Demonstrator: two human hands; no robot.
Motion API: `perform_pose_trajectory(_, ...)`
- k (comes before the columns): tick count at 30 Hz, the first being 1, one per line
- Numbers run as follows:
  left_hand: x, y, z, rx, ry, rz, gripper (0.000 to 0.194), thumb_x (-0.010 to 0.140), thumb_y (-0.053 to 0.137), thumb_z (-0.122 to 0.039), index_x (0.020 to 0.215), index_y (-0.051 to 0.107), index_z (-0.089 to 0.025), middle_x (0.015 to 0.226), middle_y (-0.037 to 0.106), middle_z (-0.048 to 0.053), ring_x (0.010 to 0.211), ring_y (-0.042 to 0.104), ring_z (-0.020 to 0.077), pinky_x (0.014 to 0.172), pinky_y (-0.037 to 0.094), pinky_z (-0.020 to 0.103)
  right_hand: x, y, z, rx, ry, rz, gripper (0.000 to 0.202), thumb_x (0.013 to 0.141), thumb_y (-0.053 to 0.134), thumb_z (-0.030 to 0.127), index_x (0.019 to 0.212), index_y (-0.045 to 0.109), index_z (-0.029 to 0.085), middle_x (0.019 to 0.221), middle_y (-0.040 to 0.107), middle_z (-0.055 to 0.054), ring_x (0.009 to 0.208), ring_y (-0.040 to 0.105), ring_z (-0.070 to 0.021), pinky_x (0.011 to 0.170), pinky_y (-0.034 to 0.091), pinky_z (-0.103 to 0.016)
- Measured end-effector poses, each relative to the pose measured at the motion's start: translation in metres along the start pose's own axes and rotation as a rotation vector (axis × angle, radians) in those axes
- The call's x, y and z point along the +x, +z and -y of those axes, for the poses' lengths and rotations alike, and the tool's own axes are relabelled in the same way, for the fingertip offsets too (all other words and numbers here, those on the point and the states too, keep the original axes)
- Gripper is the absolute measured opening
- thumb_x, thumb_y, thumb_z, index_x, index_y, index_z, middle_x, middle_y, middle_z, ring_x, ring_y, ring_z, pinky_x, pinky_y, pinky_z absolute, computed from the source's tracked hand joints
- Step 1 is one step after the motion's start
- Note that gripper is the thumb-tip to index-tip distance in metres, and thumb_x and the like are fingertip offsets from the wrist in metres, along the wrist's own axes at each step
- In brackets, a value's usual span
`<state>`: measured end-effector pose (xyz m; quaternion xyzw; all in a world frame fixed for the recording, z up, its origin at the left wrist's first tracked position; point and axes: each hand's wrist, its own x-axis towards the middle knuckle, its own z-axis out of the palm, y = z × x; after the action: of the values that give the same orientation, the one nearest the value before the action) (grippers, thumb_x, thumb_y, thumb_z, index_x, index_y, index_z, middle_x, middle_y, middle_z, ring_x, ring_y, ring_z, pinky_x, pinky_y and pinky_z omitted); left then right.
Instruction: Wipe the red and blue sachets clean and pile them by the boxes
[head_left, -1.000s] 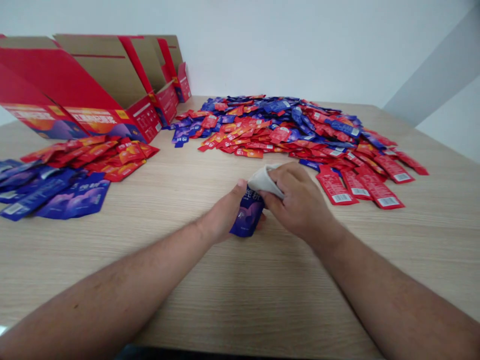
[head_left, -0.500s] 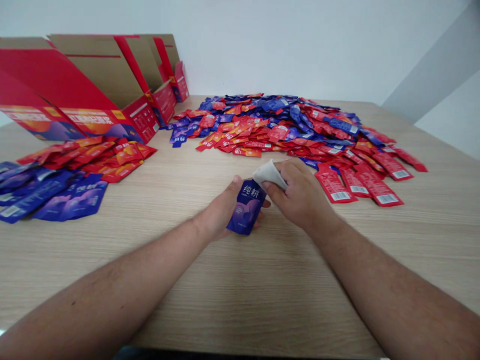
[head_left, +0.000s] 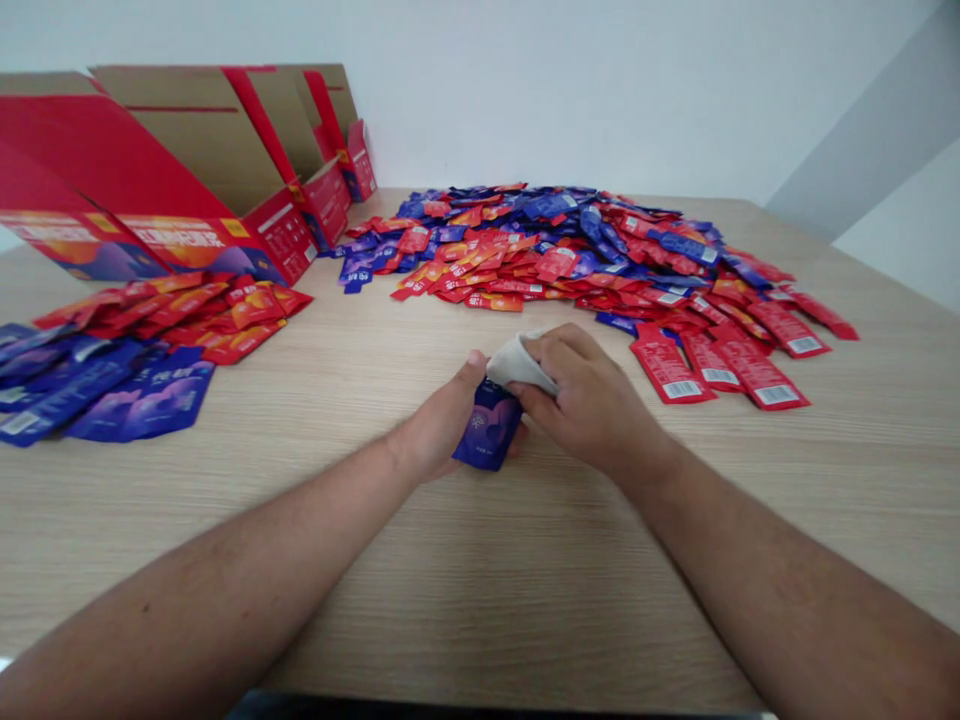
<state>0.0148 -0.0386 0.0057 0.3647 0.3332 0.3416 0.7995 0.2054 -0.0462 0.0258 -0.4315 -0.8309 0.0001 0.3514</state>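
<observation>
A blue-purple pouch (head_left: 489, 430) with white lettering rests in my left hand (head_left: 442, 425), its printed face towards me. The thumb lies along the pouch's left edge, and the other fingers are mostly hidden behind it. Bunched in my right hand (head_left: 574, 385) is a white cloth (head_left: 520, 362), pinched between thumb and fingers. This cloth lies against the upper part of the pouch and covers most of its lettering. Both hands are above the middle of the table.
Beyond my hands spreads a large heap of red and blue pouches (head_left: 555, 265). At left lie red pouches (head_left: 180, 310) and blue pouches (head_left: 142, 395) in a smaller group. Open red cartons (head_left: 187, 215) stand behind them on the wooden table (head_left: 360, 620), near the white wall.
My right hand has brought the cloth slightly left and down over the pouch's upper front, covering lettering that showed before. My left hand and the pouch stay almost in place.
</observation>
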Motion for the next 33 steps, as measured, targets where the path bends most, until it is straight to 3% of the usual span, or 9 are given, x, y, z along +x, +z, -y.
perform_pose_trajectory(3, 0.001, 0.000, 0.000, -0.024, -0.006, 0.010, 0.060, 0.103, 0.041, -0.069, 0.113, 0.069, -0.017, 0.084, 0.073, 0.009, 0.066, 0.072, 0.0199, 0.058, 0.061, 0.031, 0.000, -0.001, 0.000, -0.017, 0.045, -0.054, 0.024, 0.093, 0.067, 0.022, 0.115, 0.069, 0.012, 0.103, 0.069, -0.014, 0.100, 0.064, -0.0301, 0.088, 0.054, -0.044)
perform_pose_trajectory(7, 0.001, 0.000, 0.001, 0.025, -0.013, -0.019, 0.064, 0.104, 0.037, -0.069, 0.102, 0.069, -0.013, 0.076, 0.070, 0.009, 0.060, 0.068, 0.0178, 0.056, 0.060, 0.029, 0.000, 0.000, -0.001, 0.005, -0.036, 0.027, 0.025, 0.093, 0.067, 0.020, 0.118, 0.068, 0.016, 0.108, 0.069, -0.013, 0.103, 0.064, -0.0297, 0.091, 0.054, -0.044)
perform_pose_trajectory(11, 0.000, 0.000, 0.000, 0.003, -0.014, 0.015, 0.062, 0.103, 0.038, -0.069, 0.114, 0.069, -0.016, 0.088, 0.075, 0.011, 0.067, 0.072, 0.0191, 0.059, 0.061, 0.030, 0.001, -0.001, -0.004, -0.029, 0.062, -0.071, 0.023, 0.095, 0.067, 0.026, 0.115, 0.068, 0.015, 0.104, 0.070, -0.013, 0.101, 0.065, -0.0303, 0.088, 0.054, -0.044)
perform_pose_trajectory(16, 0.000, -0.002, 0.002, 0.036, -0.011, -0.005, 0.066, 0.100, 0.043, -0.072, 0.102, 0.071, -0.013, 0.080, 0.073, 0.012, 0.063, 0.070, 0.0186, 0.058, 0.060, 0.029, 0.001, -0.001, -0.004, 0.004, -0.011, 0.007, 0.022, 0.095, 0.063, 0.022, 0.116, 0.067, 0.018, 0.107, 0.068, -0.013, 0.103, 0.063, -0.0297, 0.089, 0.052, -0.044)
perform_pose_trajectory(20, -0.003, 0.003, -0.004, -0.030, -0.041, -0.006, 0.062, 0.105, 0.039, -0.066, 0.110, 0.072, -0.013, 0.098, 0.078, 0.016, 0.069, 0.072, 0.0194, 0.060, 0.060, 0.030, 0.003, 0.000, -0.018, -0.038, 0.109, -0.081, 0.021, 0.095, 0.064, 0.029, 0.113, 0.067, 0.020, 0.106, 0.070, -0.012, 0.103, 0.063, -0.0313, 0.089, 0.051, -0.046)
perform_pose_trajectory(22, -0.003, 0.007, -0.007, -0.046, -0.055, -0.054, 0.062, 0.108, 0.034, -0.061, 0.109, 0.072, -0.012, 0.097, 0.078, 0.016, 0.068, 0.072, 0.0193, 0.058, 0.059, 0.030, 0.003, 0.000, -0.021, -0.051, 0.119, -0.090, 0.020, 0.094, 0.065, 0.029, 0.112, 0.067, 0.020, 0.105, 0.070, -0.012, 0.103, 0.063, -0.0316, 0.090, 0.051, -0.046)
perform_pose_trajectory(28, 0.005, 0.018, -0.008, -0.177, -0.001, -0.271, 0.047, 0.110, 0.036, -0.044, 0.109, 0.070, -0.012, 0.078, 0.074, 0.008, 0.062, 0.070, 0.0176, 0.067, 0.061, 0.032, -0.003, 0.006, 0.010, -0.010, 0.032, 0.034, 0.023, 0.095, 0.064, 0.022, 0.117, 0.069, 0.016, 0.107, 0.068, -0.014, 0.102, 0.062, -0.0304, 0.092, 0.053, -0.046)
perform_pose_trajectory(33, 0.008, 0.022, -0.009, -0.270, 0.010, -0.289, 0.043, 0.109, 0.039, -0.036, 0.100, 0.073, -0.011, 0.083, 0.077, 0.009, 0.076, 0.074, 0.0197, 0.078, 0.061, 0.031, -0.005, 0.011, 0.022, 0.071, -0.128, 0.222, 0.023, 0.090, 0.066, 0.013, 0.111, 0.071, 0.018, 0.103, 0.069, -0.011, 0.100, 0.063, -0.0280, 0.093, 0.054, -0.043)
